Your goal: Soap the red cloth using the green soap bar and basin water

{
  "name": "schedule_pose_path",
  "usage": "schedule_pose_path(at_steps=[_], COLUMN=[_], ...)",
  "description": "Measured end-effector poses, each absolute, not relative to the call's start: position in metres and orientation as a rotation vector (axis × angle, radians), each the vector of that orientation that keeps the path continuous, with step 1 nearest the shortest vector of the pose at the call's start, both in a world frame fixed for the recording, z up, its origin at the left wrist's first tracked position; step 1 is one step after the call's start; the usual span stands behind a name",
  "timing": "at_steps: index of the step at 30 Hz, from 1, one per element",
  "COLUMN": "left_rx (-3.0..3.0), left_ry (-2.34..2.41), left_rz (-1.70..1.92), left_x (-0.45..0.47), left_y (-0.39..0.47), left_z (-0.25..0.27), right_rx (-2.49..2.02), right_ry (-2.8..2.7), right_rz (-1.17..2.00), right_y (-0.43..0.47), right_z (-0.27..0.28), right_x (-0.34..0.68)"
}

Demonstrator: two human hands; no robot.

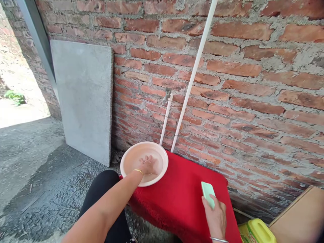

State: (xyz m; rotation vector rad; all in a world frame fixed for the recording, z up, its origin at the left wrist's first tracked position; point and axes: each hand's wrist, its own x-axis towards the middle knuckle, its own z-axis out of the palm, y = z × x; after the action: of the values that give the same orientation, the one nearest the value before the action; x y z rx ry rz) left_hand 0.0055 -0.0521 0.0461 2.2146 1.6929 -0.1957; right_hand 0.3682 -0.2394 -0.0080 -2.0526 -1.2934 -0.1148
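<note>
My left hand (148, 164) reaches down into a pale pink basin (124, 165), fingers spread in what looks like clear water. A gold bangle circles that wrist. The basin stands on the left end of a table or bench covered with a red cloth (181, 195). Over the right part of this cloth, my right hand (215, 212) is closed around a mint-green oblong block (208, 190) with rounded corners. Its underside is hidden, so I cannot tell its exact kind. A silver bangle shows on the right wrist.
A tap (167, 96) on a white pipe rises behind the basin, with a longer white pipe (193, 76) alongside. The brick wall (253, 87) runs behind. A grey slab (83, 98) leans at left above wet floor. At lower right are a yellow jug (259, 231) and a tan board (298, 216).
</note>
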Motion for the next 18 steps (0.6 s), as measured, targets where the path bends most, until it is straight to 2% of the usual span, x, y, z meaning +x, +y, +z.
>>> schedule_pose_path(at_steps=[5, 8, 15, 18], left_rx=[2.228, 2.234, 2.238, 2.225], left_ry=[1.689, 1.694, 1.688, 1.692], left_rz=[-0.225, -0.238, -0.212, -0.205], left_x=[0.004, 0.003, 0.005, 0.006], left_y=[-0.051, -0.049, -0.052, -0.052], left_z=[0.045, 0.044, 0.047, 0.050], right_rx=[-1.686, -1.638, -2.184, -2.261], right_ry=[-1.734, -1.907, -1.431, -1.239], right_rz=[-0.027, -0.048, -0.002, -0.055], right_y=[-0.233, -0.232, -0.242, -0.253], right_z=[-0.019, -0.025, -0.027, -0.025], right_x=[0.280, 0.261, 0.356, 0.389])
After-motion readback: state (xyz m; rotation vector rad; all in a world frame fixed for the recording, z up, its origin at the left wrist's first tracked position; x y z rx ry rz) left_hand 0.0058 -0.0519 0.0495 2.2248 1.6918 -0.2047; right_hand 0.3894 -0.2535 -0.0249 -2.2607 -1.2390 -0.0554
